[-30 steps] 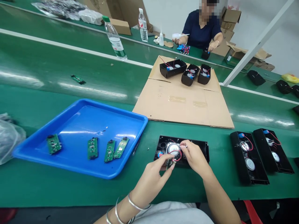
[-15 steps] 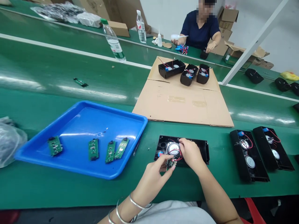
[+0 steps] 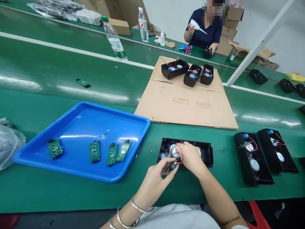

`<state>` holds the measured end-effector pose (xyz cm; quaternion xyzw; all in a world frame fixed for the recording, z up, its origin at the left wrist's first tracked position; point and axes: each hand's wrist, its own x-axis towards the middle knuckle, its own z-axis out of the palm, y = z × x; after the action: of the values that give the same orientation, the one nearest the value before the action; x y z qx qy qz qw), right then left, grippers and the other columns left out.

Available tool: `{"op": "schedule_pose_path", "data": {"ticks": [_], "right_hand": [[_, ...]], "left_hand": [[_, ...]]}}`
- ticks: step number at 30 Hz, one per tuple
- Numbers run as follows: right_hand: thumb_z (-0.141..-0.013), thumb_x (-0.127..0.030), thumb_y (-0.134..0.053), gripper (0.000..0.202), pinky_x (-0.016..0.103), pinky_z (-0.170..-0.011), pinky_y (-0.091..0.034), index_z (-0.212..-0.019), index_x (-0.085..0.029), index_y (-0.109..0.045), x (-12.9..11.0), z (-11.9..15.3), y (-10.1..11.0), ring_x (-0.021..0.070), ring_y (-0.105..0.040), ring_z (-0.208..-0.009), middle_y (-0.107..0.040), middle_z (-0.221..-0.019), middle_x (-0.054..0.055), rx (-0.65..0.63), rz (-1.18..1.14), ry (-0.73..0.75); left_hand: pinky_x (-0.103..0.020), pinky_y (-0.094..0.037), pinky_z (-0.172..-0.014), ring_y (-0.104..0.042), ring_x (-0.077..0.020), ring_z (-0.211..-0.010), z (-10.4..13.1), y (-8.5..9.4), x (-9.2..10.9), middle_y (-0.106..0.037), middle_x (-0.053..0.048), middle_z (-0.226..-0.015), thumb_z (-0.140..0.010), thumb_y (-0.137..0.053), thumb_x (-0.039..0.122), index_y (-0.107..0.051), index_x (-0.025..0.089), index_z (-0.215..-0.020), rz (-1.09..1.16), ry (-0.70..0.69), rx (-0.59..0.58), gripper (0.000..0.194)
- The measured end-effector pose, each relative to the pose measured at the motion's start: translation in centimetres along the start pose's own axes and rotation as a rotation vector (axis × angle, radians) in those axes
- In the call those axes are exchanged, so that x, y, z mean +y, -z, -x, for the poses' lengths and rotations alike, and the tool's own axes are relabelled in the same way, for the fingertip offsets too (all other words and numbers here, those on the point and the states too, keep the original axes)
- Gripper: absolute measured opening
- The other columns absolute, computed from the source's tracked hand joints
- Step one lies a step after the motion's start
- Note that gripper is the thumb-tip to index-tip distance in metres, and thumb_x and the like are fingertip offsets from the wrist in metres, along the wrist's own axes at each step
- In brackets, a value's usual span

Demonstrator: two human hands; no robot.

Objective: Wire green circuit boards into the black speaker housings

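Note:
My left hand point(image 3: 156, 178) pinches a small green circuit board point(image 3: 171, 167) between thumb and fingers, over the near edge of a black speaker housing point(image 3: 206, 151). Red and black wires point(image 3: 182, 156) loop up from the board. My right hand point(image 3: 190, 157) reaches into the housing with its fingers curled at the round silver speaker point(image 3: 174, 151) and the wires. Its fingertips are partly hidden, so what they grip cannot be made out. A blue component point(image 3: 163, 156) sits at the housing's left end. Part of a second speaker point(image 3: 199, 150) shows beyond my right hand.
Left is a blue tray point(image 3: 78, 173) with several circuit boards point(image 3: 94, 151). Two more housings point(image 3: 254, 159) stand right; three point(image 3: 175, 69) lie on cardboard point(image 3: 188, 111) ahead. Across the bench, a person point(image 3: 202, 30) holds a white squeeze bottle point(image 3: 197, 26). A slanted white post point(image 3: 259, 44) rises behind.
My right hand has shifted left across the speaker, uncovering part of the second one. My left hand keeps the board, moved slightly left. The person opposite has raised and tipped the squeeze bottle.

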<state>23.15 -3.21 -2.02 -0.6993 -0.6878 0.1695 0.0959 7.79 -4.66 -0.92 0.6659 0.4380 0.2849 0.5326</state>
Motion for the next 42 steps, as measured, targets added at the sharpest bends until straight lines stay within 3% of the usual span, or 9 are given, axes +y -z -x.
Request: {"op": "schedule_pose_path", "data": {"ticks": [3,6,10,13,18,23,31,42], "right_hand": [[-0.09,-0.017,-0.042,0.027,0.025,-0.06,-0.044,-0.077,-0.019,-0.066,0.4,0.0,-0.3,0.0176,-0.062,-0.073,-0.064,-0.079,0.006,0.068,-0.082,-0.022],[-0.088,-0.013,-0.041,0.023,0.025,-0.069,-0.048,-0.087,-0.018,-0.064,1.5,0.8,-0.2,0.016,-0.063,-0.079,-0.066,-0.089,0.006,0.164,-0.172,-0.057],[-0.087,-0.025,-0.045,0.019,0.025,-0.054,-0.049,-0.098,-0.016,-0.058,3.6,2.7,0.1,0.0132,-0.058,-0.055,-0.066,-0.079,0.005,0.264,-0.619,-0.156],[-0.08,-0.032,-0.056,0.016,0.025,-0.055,-0.049,-0.085,-0.018,-0.063,4.5,3.8,0.4,0.0151,-0.059,-0.062,-0.066,-0.077,0.005,0.214,-0.854,-0.124],[-0.081,-0.026,-0.057,0.012,0.024,-0.051,-0.044,-0.077,-0.019,-0.066,3.7,4.6,0.8,0.0129,-0.053,-0.061,-0.061,-0.079,0.004,0.13,-0.74,0.076],[-0.083,-0.018,-0.052,0.012,0.023,-0.054,-0.044,-0.074,-0.018,-0.059,3.0,4.5,0.6,0.0124,-0.051,-0.064,-0.056,-0.075,0.002,0.24,-0.624,0.193],[-0.088,-0.017,-0.049,0.014,0.027,-0.064,-0.046,-0.079,-0.017,-0.06,3.8,4.5,0.1,0.0136,-0.053,-0.071,-0.058,-0.076,0.004,0.335,-0.504,0.402],[-0.087,-0.013,-0.045,0.018,0.026,-0.059,-0.042,-0.074,-0.016,-0.057,3.6,4.4,-0.6,0.0132,-0.049,-0.065,-0.057,-0.071,0.004,0.41,-0.306,0.472]], "left_hand": [[-0.026,-0.058,-0.06,-0.067,-0.0154,-0.065,0.0,0.0,0.0,-0.072,0.0,-0.079,-0.077,-0.054,0.024,-0.06,0.022,-0.093,0.0,0.011,0.011,0.017],[-0.025,-0.058,-0.058,-0.068,-0.0165,-0.069,-0.2,-0.1,0.1,-0.072,0.0,-0.081,-0.076,-0.055,0.024,-0.06,0.021,-0.093,0.036,0.042,0.048,0.017],[-0.024,-0.058,-0.059,-0.069,-0.017,-0.073,-0.5,-0.3,0.3,-0.072,-0.001,-0.082,-0.076,-0.057,0.025,-0.06,0.02,-0.092,0.065,0.075,0.1,0.017],[-0.027,-0.059,-0.064,-0.07,-0.0181,-0.074,-0.9,-0.8,0.3,-0.073,-0.001,-0.083,-0.077,-0.056,0.027,-0.06,0.021,-0.094,0.047,0.071,0.12,0.019],[-0.032,-0.057,-0.076,-0.069,-0.0208,-0.087,-1.5,-1.6,0.0,-0.072,-0.004,-0.098,-0.082,-0.05,0.027,-0.057,0.021,-0.106,-0.053,-0.006,0.079,0.026],[-0.029,-0.058,-0.07,-0.07,-0.0215,-0.084,-1.8,-1.7,0.0,-0.074,-0.003,-0.091,-0.082,-0.049,0.026,-0.058,0.021,-0.104,-0.101,-0.007,0.04,0.024],[-0.032,-0.058,-0.071,-0.07,-0.0216,-0.077,-2.2,-1.7,0.4,-0.073,-0.003,-0.088,-0.076,-0.054,0.027,-0.059,0.021,-0.095,0.078,0.091,-0.006,0.021],[-0.031,-0.057,-0.071,-0.069,-0.0208,-0.078,-2.5,-1.4,0.7,-0.072,-0.002,-0.083,-0.075,-0.051,0.028,-0.058,0.022,-0.093,0.022,0.11,-0.076,0.02]]}}
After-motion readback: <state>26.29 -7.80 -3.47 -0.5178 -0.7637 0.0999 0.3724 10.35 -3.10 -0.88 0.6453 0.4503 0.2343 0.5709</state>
